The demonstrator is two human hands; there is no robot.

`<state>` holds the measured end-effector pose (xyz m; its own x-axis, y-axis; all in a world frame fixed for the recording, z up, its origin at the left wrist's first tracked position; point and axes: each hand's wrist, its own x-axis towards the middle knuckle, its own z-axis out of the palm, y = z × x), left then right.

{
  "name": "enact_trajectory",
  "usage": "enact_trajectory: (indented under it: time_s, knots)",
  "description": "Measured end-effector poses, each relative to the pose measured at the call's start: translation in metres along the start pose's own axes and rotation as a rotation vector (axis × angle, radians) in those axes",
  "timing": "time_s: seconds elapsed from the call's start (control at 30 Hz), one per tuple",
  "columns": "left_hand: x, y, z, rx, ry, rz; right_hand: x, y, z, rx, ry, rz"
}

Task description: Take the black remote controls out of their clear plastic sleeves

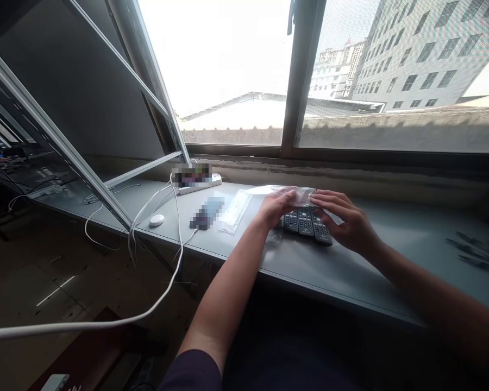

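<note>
Three black remote controls (307,224) lie side by side on the grey table (301,266) under the window. Their far ends sit inside a clear plastic bag (290,191). My left hand (274,209) grips the bag's left side with curled fingers. My right hand (344,218) rests over the right remote and pinches the bag's right side.
Another clear bag (235,212) lies flat to the left, beside a blurred phone (207,213) on a white cable. A white puck-shaped object (156,220), a power strip (198,183) and loose cables sit further left. Dark remotes (478,252) lie at far right. A slanted metal frame (65,146) stands left.
</note>
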<state>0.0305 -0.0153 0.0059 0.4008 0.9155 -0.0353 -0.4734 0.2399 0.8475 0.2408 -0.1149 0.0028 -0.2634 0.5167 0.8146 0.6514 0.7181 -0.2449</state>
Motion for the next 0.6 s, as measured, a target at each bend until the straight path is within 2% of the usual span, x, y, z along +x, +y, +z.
enact_trajectory:
  time_s: [0.23, 0.47, 0.6]
  knots:
    - [0.0015, -0.0013, -0.0023, 0.027, -0.074, -0.029, -0.0034, 0.0063, 0.0028, 0.014, -0.044, -0.006]
    - [0.0058, 0.0050, -0.0031, -0.059, 0.006, -0.059, -0.0026, 0.0018, 0.0003, 0.041, -0.053, 0.044]
    - [0.0036, 0.0060, -0.0024, -0.043, -0.058, -0.084, -0.0029, 0.0025, 0.0003, 0.068, -0.095, 0.028]
